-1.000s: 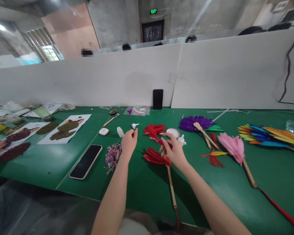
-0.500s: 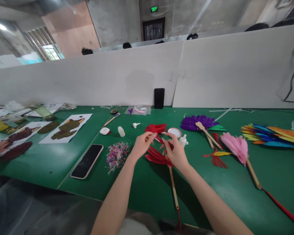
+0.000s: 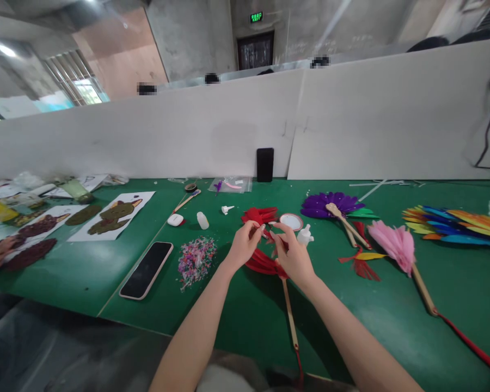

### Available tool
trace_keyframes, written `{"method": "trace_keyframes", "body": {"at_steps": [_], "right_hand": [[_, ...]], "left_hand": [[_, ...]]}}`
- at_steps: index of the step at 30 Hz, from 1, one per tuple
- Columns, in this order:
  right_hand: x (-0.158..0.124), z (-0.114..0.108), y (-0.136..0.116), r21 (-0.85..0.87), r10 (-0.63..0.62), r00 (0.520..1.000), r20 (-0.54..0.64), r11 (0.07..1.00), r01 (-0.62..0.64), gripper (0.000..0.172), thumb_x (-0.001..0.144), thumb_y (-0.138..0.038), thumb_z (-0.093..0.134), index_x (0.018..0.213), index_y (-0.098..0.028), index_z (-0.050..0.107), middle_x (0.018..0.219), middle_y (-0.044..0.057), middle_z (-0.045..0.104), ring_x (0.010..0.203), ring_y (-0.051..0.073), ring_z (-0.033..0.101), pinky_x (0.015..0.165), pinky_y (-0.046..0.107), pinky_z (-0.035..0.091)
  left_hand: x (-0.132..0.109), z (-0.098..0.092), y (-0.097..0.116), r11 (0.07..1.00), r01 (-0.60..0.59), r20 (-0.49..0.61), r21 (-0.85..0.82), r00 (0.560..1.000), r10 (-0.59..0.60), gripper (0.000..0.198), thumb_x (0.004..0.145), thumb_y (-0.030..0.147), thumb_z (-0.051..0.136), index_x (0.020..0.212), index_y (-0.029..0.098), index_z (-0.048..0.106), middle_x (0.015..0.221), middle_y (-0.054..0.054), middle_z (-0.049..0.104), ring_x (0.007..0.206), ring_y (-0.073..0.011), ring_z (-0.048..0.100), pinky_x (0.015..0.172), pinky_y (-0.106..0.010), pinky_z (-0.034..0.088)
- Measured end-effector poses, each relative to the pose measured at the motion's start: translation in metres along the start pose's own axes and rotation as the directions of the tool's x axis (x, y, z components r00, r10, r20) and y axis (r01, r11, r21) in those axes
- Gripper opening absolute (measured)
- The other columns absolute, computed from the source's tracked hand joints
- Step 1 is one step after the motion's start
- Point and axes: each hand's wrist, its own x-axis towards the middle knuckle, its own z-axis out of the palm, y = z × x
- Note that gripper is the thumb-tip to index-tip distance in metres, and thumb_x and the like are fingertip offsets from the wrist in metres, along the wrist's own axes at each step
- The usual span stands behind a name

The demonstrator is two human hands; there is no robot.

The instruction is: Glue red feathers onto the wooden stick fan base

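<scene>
white board [image 3: 155, 136]: long and pale, standing at the back of the table.
table [image 3: 118, 283]: green and shiny, with lots of craft bits spread about.
red fan [image 3: 263, 264]: lying near the middle of the table, just under the hands, wooden stick pointing to the near edge; could get bent feathers if squashed by a wrist.
pink fan [image 3: 392, 245]: lying over to the right, well apart from both hands.
phone [image 3: 147, 270]: lying flat, left of the bead pile.
right hand [image 3: 296, 253]: above the red fan, fingers bent, seemingly pinching a red feather [image 3: 268, 238]; could drop it from a loose pinch or crease it from a hard one.
left hand [image 3: 245, 242]: close to the right hand, fingertips drawn together; cannot tell if holding anything.
bead pile [image 3: 196, 261]: loose on the table, not in any cup; could scatter if brushed by the left arm.
clear bag [image 3: 231, 186]: flat at the back, with something pink inside.
clear jar [image 3: 75, 189]: far to the left, with dark stuff at one end.
white bottle [image 3: 305, 235]: just beside the right hand; could tip and maybe spill if bumped; inside hidden.
small bottle [image 3: 202, 220]: beyond the bead pile; cannot tell how full.
white tip [image 3: 227, 209]: loose on the table, apart from both bottles.
</scene>
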Motion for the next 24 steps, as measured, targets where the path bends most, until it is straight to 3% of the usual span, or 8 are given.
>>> {"method": "trace_keyframes", "body": {"at_steps": [8, 21, 24], "right_hand": [[-0.0013, 0.0007, -0.0021, 0.07, 0.011, 1.0, 0.021, 0.997, -0.012, 0.023, 0.094, -0.028, 0.037, 0.115, -0.022, 0.045, 0.079, 0.003, 0.071, 0.048, 0.015, 0.065, 0.052, 0.026, 0.051], [-0.0003, 0.0003, -0.003, 0.11, 0.001, 0.998, -0.062, 0.994, 0.006, 0.021, 0.093, -0.032, 0.04, 0.112, -0.023, 0.045, 0.073, 0.001, 0.069, 0.048, 0.016, 0.065, 0.05, 0.027, 0.052], [-0.0001, -0.0008, -0.0014, 0.072, -0.002, 0.998, -0.07, 0.997, 0.007, 0.022, 0.093, -0.031, 0.04, 0.113, -0.023, 0.045, 0.074, 0.001, 0.07, 0.049, 0.016, 0.066, 0.051, 0.027, 0.052]], "left_hand": [[-0.001, -0.001, -0.0074, 0.997, -0.032, 0.02, 0.064, 0.999, 0.031, 0.022, 0.093, 0.039, 0.039, 0.082, 0.021, 0.045, 0.06, 0.006, 0.048, 0.053, -0.011, 0.048, 0.059, -0.024, 0.038], [-0.0015, -0.0031, -0.0023, 0.993, -0.052, 0.024, 0.107, 0.998, 0.05, 0.034, 0.096, 0.04, 0.029, 0.072, 0.021, 0.043, 0.059, 0.003, 0.046, 0.059, -0.0128, 0.048, 0.064, -0.025, 0.037], [-0.0023, -0.0019, 0.0003, 0.995, -0.044, 0.008, 0.094, 0.999, 0.043, 0.032, 0.095, 0.042, 0.034, 0.074, 0.02, 0.046, 0.064, 0.002, 0.05, 0.06, -0.0126, 0.048, 0.063, -0.025, 0.037]]}}
